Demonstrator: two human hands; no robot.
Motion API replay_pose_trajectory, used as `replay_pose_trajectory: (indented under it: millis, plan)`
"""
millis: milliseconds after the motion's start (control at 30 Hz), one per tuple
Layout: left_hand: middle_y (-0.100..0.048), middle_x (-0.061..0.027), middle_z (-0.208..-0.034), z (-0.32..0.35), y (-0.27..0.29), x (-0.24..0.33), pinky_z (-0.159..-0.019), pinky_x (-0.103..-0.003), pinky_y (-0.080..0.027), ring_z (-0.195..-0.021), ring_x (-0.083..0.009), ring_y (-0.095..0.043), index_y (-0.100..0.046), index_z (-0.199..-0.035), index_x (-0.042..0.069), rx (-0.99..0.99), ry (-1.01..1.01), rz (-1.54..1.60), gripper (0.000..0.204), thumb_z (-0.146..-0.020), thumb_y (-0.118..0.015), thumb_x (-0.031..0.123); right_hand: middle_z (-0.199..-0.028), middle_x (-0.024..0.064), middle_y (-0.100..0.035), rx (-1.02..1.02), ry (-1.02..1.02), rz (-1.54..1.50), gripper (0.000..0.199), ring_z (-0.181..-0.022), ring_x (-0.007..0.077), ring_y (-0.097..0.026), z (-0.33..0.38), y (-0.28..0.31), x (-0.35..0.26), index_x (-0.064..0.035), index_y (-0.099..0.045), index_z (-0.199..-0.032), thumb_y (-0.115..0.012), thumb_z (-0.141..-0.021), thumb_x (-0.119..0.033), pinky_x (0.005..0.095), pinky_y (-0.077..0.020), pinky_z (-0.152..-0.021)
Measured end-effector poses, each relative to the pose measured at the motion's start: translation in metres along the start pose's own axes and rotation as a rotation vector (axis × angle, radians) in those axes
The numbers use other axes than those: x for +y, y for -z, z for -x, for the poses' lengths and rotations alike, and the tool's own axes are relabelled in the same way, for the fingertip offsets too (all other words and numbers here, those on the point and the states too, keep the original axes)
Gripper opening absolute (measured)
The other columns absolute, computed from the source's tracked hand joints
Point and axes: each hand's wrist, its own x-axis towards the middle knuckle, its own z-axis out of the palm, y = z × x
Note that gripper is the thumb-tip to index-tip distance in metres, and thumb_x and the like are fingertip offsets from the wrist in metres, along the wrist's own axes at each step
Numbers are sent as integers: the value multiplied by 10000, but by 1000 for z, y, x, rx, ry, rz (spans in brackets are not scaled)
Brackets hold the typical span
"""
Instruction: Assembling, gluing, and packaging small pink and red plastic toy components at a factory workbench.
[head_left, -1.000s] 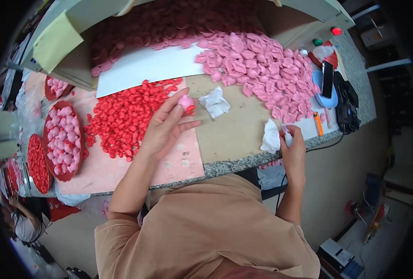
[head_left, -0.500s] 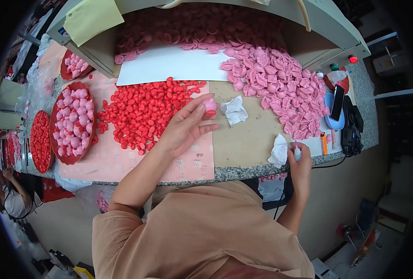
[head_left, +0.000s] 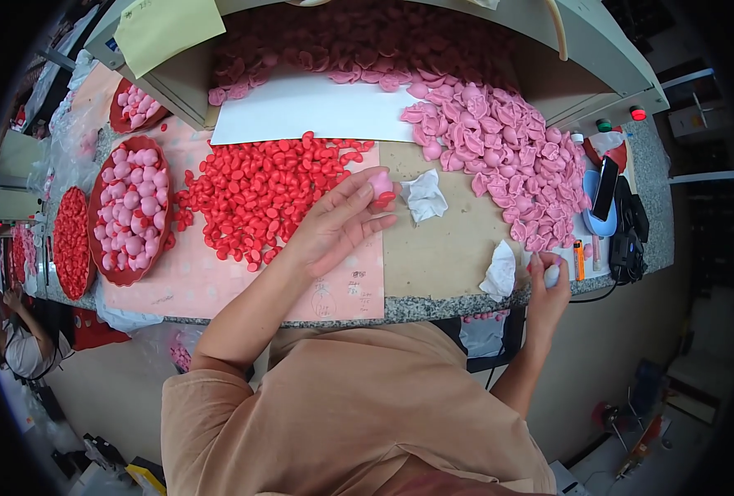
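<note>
My left hand [head_left: 330, 227] is raised over the front of the table, its thumb and fingers pinching a small rounded pink plastic piece [head_left: 379, 183]. Red plastic [head_left: 386, 199] shows at the lower side of that piece. At the table's right front edge, my right hand [head_left: 547, 304] is closed round a small whitish bottle [head_left: 553, 275]. A bit of pink shows by its fingertips, too small to make out. Beside my left hand spreads a heap of small red oval pieces [head_left: 259, 198]. Beyond my right hand lies a pile of pink shell-like pieces [head_left: 507, 153].
Two crumpled white tissues, one far [head_left: 424, 197] and one near [head_left: 499, 271], lie on brown board. Red bowls [head_left: 106, 279] of pink and red pieces stand left. A grey box-like machine [head_left: 164, 99] arches over the back. An orange lighter [head_left: 579, 260] and a phone [head_left: 605, 188] are at right.
My right hand has shifted a little to the right with the bottle, which is tilted differently. My left hand keeps its pinch, and more red shows under the pink piece. The whole view has shifted slightly.
</note>
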Motion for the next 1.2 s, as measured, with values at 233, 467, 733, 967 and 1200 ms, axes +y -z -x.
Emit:
replay_pose_trajectory:
  millis: [233, 467, 733, 967, 1200]
  plan:
    - [-556, -85, -1151, -1, 10, -5, -871, -324, -473, -997, -166, -569, -434, -1297, 57, -18, -55, -174, 367, -949, -478, 165, -788, -21, -578, -317, 424, -226, 97, -653, 40, -493, -19, -47, -63, -17, -608, -903, -627, -853, -98, 182, -400, -576]
    - [-577, -49, -1127, -2, 7, -2, -863, -316, -489, -971, -139, -579, -463, -1277, 41, 19, -97, -279, 371, -930, -523, 156, -814, 4, -602, -831, -75, -784, 212, -662, 61, -542, -37, -95, -119, -21, -613, -1049, -624, -860, -117, 194, -444, -591]
    - [-577, -81, -1156, -5, 9, 0, -898, -300, -497, -1033, -166, -571, -505, -1256, 18, 162, -135, -537, 377, -896, -573, 107, -849, 21, -619, -1000, -52, -839, 261, -702, 71, -561, -40, -119, -112, 7, -598, -1081, -625, -866, -138, 215, -468, -655]
    - [-599, -72, -1125, -5, 11, 0, -900, -308, -491, -1023, -152, -574, -526, -1236, 12, 173, -132, -580, 362, -888, -585, 96, -879, 46, -632, -1086, -72, -854, 271, -715, 81, -584, -44, -120, -114, 18, -592, -1078, -630, -859, -136, 219, -492, -656]
    - [-607, -74, -1111, -3, 8, 3, -886, -301, -495, -1007, -143, -579, -548, -1210, 8, 161, -127, -600, 332, -889, -581, 88, -896, 62, -635, -1079, -77, -884, 267, -720, 95, -599, -39, -125, -107, 31, -583, -1078, -616, -863, -124, 233, -503, -671]
